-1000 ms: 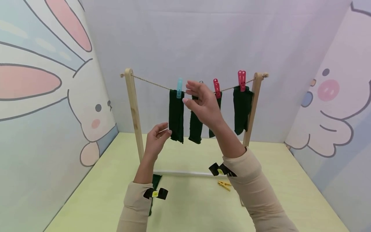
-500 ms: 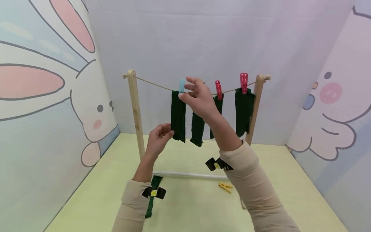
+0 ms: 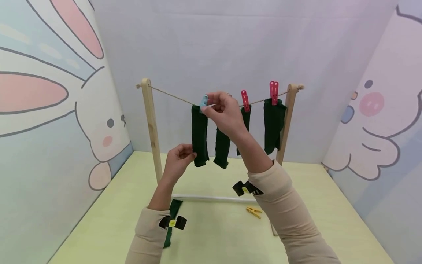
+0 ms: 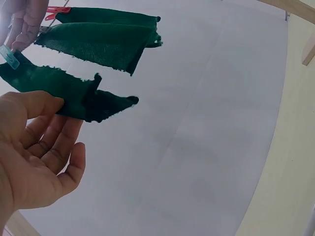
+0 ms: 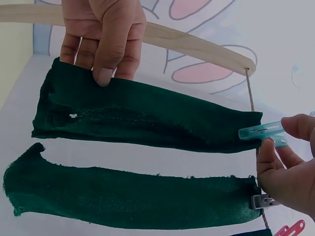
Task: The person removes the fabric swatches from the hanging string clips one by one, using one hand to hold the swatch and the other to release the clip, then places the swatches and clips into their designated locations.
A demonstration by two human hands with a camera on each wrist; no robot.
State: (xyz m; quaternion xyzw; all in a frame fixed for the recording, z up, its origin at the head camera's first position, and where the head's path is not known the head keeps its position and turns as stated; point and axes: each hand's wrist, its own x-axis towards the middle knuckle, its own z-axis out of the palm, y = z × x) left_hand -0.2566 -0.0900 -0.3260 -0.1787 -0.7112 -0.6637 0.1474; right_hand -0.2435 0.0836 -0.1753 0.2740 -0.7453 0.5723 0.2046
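Observation:
A dark green cloth strip (image 3: 199,137) hangs from the rope (image 3: 171,95), clipped by a light blue clothespin (image 5: 261,131). My right hand (image 3: 227,115) pinches that clothespin between thumb and fingers at the strip's top. Lower down, my left hand (image 3: 178,163) pinches the strip's left edge near its bottom, thumb on the near face. Beside it hangs a second green strip (image 5: 133,196) under a grey clothespin (image 5: 263,201), mostly covered by my right hand in the head view. Two more green strips hang to the right from red clothespins (image 3: 245,102).
Wooden posts (image 3: 151,128) hold the rope at both ends, with a pale bar (image 3: 214,198) low between them. On the table lie a yellow clothespin (image 3: 254,212) and another green cloth (image 3: 167,236), partly behind my left sleeve. Printed walls stand on both sides.
My right hand has moved left onto the light blue clothespin and pinches it; the clothespin now tilts. My left hand has closed from beside the strip onto its lower edge.

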